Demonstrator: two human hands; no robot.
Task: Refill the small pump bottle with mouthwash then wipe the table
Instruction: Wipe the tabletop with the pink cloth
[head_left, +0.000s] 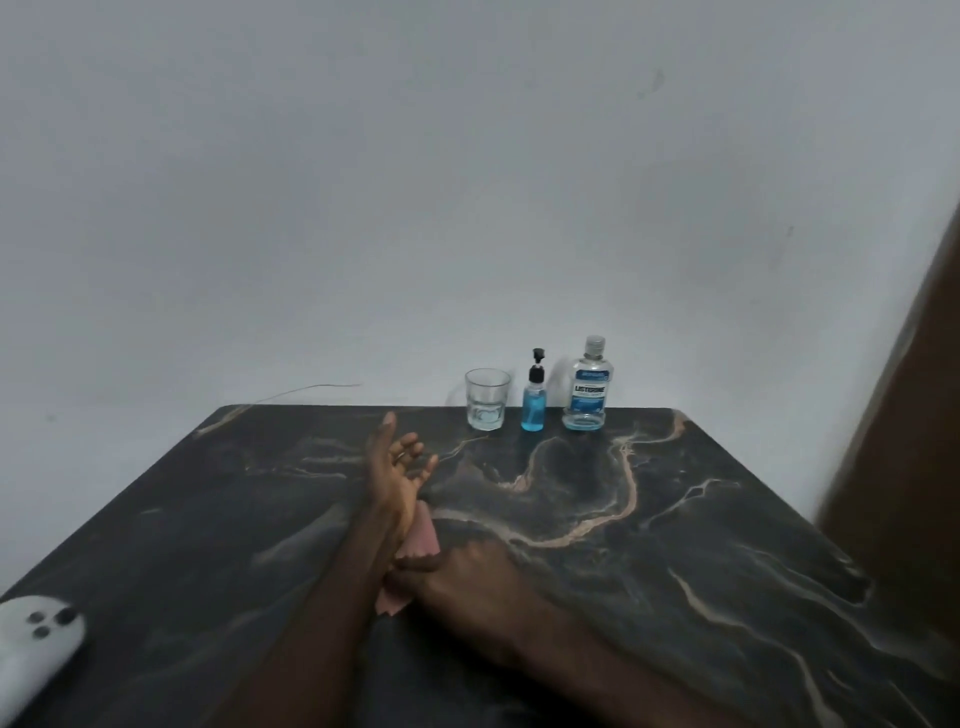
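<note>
At the table's far edge a small pump bottle (534, 400) with a black pump stands upright, holding blue liquid. Right of it stands a clear mouthwash bottle (588, 385) with a blue label, capped, with a little blue liquid at its bottom. My left hand (396, 466) is raised over the middle of the dark marble table (675, 545), palm up, fingers spread, holding nothing. My right hand (457, 569) rests nearer to me, its fingers pinching a pink cloth (422, 538) that lies partly under my left forearm.
A clear drinking glass (487, 399) with some water stands left of the pump bottle. A white device (36, 642) with dark buttons lies at the table's near left corner. A brown panel (904, 441) rises on the right, a pale wall behind.
</note>
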